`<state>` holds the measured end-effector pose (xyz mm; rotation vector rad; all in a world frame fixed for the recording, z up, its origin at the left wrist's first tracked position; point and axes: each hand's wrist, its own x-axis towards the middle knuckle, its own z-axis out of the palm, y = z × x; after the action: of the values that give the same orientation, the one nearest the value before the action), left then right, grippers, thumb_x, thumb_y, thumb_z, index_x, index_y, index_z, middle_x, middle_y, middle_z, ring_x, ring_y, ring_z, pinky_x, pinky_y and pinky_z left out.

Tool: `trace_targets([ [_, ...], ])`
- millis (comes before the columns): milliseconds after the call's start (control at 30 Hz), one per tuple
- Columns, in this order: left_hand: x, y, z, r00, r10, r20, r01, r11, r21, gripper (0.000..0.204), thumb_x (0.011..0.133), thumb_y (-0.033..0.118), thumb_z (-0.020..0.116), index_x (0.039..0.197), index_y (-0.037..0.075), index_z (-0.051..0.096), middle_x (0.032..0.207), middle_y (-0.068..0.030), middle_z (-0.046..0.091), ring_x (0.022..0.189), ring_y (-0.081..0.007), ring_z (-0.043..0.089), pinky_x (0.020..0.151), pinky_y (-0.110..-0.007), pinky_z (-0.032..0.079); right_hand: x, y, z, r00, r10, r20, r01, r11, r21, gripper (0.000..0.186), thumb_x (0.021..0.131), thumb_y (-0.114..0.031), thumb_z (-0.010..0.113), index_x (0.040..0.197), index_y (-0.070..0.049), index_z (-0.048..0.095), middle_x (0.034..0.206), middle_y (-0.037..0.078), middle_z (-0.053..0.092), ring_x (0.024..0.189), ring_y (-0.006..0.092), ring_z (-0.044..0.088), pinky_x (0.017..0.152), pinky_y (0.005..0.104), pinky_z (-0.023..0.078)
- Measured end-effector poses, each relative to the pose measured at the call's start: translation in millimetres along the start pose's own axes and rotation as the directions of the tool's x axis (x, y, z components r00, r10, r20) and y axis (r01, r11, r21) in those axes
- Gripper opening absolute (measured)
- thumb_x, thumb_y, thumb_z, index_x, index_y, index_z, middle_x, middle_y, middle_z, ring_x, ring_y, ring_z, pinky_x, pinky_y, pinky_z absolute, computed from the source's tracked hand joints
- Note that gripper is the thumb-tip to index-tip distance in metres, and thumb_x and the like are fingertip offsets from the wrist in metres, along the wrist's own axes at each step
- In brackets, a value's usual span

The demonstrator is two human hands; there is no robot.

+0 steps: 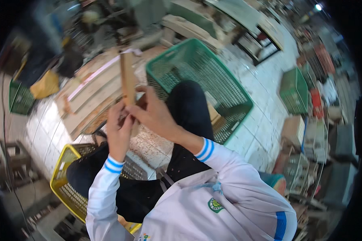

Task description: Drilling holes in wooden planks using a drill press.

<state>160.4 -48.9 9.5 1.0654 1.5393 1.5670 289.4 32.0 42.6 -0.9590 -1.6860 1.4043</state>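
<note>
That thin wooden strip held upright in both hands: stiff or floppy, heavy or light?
The wooden strip probably is stiff: it stands straight above the left hand and right hand without drooping. Likely light, since fingertips alone support it. Being thin, it might snap if bent.

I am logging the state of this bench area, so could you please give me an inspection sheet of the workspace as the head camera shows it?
Surface: pale tiled floor, dusty; no table seen.
Job's things: narrow wooden strip, held upright in front of the person.
Clutter: stack of wooden boards on the floor; green basket by the right knee; yellow basket under the left leg; smaller green basket further right.
Grippers: left hand and right hand both closed around the strip's lower end.
Cables: nothing seen.
Surroundings: crowded workshop, shelves and crates at right, blurred.
</note>
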Motion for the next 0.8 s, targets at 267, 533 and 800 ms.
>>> trace_targets([
  [267,-2.0,34.7,14.3,0.938,0.220,0.267,-0.253,0.963,0.093,0.045,0.086,0.007,0.071,0.128,-0.003,0.059,0.126,-0.0156,0.058,0.096,-0.0216,0.064,0.081,-0.028,0.052,19.2,-12.1,-94.7,0.924,-0.210,-0.319,0.259,0.959,0.116,0.023,0.089,-0.011,0.059,0.108,0.001,0.059,0.090,0.003,0.063,0.079,0.0078,0.057,0.067,0.0246,0.048],
  [533,11.3,6.7,-17.4,0.873,-0.181,0.453,-0.163,0.767,0.620,0.036,0.081,0.004,0.068,0.117,-0.002,0.066,0.106,-0.0203,0.068,0.091,-0.0348,0.063,0.084,-0.040,0.049,23.2,164.5,-322.2,0.611,0.223,-0.760,-0.495,0.856,-0.147,0.048,0.087,-0.038,0.063,0.113,0.001,0.063,0.090,0.017,0.071,0.078,0.0293,0.070,0.076,0.0393,0.054],
  [800,15.8,-17.9,-6.1,0.841,-0.235,0.488,-0.209,0.690,0.693,0.036,0.081,0.006,0.070,0.117,0.001,0.067,0.107,-0.0175,0.068,0.088,-0.0326,0.061,0.087,-0.039,0.045,-91.9,368.0,-273.4,0.475,0.576,-0.666,-0.873,0.406,-0.271,0.055,0.085,-0.040,0.064,0.109,0.009,0.058,0.105,0.031,0.068,0.102,0.0393,0.068,0.089,0.0475,0.052],
])
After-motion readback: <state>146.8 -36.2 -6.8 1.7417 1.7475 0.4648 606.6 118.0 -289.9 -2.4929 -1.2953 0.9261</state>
